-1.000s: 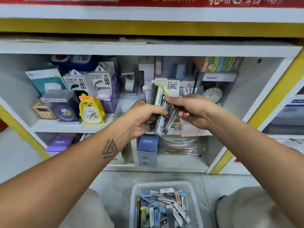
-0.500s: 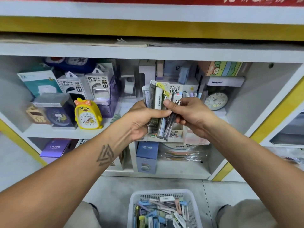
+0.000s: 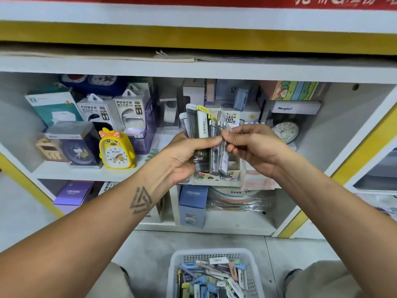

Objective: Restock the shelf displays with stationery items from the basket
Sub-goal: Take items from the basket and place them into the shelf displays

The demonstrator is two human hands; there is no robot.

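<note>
My left hand (image 3: 184, 155) grips an upright bundle of slim pencil-lead cases (image 3: 199, 127), grey, clear and white with yellow tabs, in front of the middle shelf. My right hand (image 3: 255, 149) pinches one clear case at the right side of that bundle with thumb and fingertips. Just behind and below the bundle stands a small white cardboard display box (image 3: 227, 175) of the same cases at the shelf's front edge. A white plastic basket (image 3: 176, 267) sits on the floor below, holding several more cases in blue, pink and white.
The white shelf (image 3: 86, 173) also holds a yellow duck alarm clock (image 3: 117, 150), power bank boxes (image 3: 129, 112), a round white clock (image 3: 286, 131) and stacked boxes behind. Blue and purple CRUHRE boxes (image 3: 193, 203) stand on the lower shelf. My knees flank the basket.
The bundle has risen and turned more upright in my left hand. My right hand has shifted from gripping its lower right side to pinching a single case near the middle.
</note>
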